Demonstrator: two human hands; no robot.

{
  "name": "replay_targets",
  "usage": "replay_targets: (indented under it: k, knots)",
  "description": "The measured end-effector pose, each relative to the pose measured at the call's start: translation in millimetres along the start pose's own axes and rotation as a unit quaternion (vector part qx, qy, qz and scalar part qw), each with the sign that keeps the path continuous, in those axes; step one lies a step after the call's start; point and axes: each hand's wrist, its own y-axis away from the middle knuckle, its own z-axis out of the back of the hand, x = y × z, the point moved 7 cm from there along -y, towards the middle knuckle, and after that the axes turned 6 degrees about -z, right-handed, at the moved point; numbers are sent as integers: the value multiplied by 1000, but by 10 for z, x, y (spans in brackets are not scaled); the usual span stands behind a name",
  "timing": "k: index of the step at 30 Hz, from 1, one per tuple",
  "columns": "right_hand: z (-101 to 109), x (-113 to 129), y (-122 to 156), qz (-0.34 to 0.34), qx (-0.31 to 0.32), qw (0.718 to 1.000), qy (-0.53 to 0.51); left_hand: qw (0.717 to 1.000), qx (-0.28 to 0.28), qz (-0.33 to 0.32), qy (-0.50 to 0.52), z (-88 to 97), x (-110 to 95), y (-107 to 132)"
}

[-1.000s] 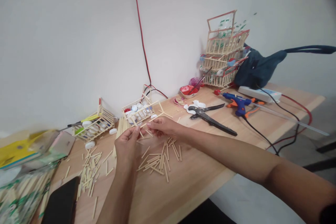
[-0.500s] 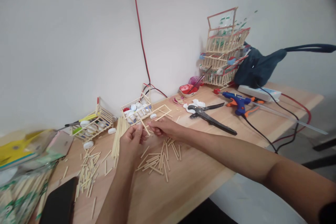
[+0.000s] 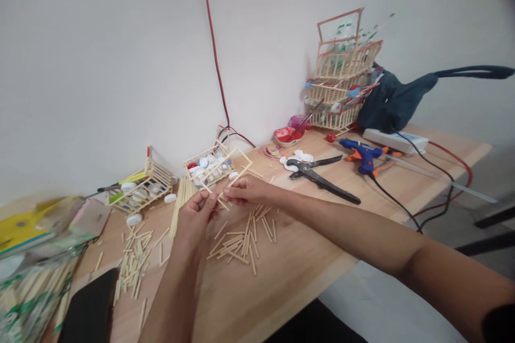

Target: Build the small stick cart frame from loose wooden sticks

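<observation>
A rectangular frame of thin wooden sticks (image 3: 242, 172) is held up between my two hands, above the table. My left hand (image 3: 198, 212) is closed, thumb and fingers pinching the frame's near left end. My right hand (image 3: 248, 191) pinches it just to the right, fingertips close to the left ones. The fingers partly cover where the sticks meet. Below the hands lies a loose pile of short cut sticks (image 3: 237, 244). Behind the frame stands a small stick-built cart (image 3: 213, 172) filled with bottle caps.
Long sticks (image 3: 182, 201) and another small cart (image 3: 140, 193) lie left, with a phone (image 3: 90, 303) nearer. Black cutters (image 3: 322, 179), a blue glue gun (image 3: 364, 155) and a red paint dish (image 3: 287, 138) lie right. Stacked carts (image 3: 341, 91) stand behind, beside a power strip (image 3: 396, 141).
The stick frame has turned and tilted upward, its far side now overlapping the cart of caps. Both hands keep their pinch, and the view has shifted slightly.
</observation>
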Motion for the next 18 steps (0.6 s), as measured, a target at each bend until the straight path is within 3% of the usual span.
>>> replay_targets:
  k: [1,4,7,10,15,18]
  knots:
    - [76,20,-12,12,-16,999,28,1000,-17,-11,7,36,-31,-7]
    - [364,94,7,45,-140,977,153,995,-81,-35,42,159,-123,-27]
    - [437,111,64,31,-199,940,276,987,-129,-42,81,252,-180,-43]
    - [262,111,86,28,-164,909,383,983,-150,-48,95,295,-203,-49]
    - [-28,123,72,8,-120,830,545,986,-133,-24,98,248,-163,-39]
    - [-106,140,85,-26,-97,797,596,988,-121,-13,92,213,-150,-30]
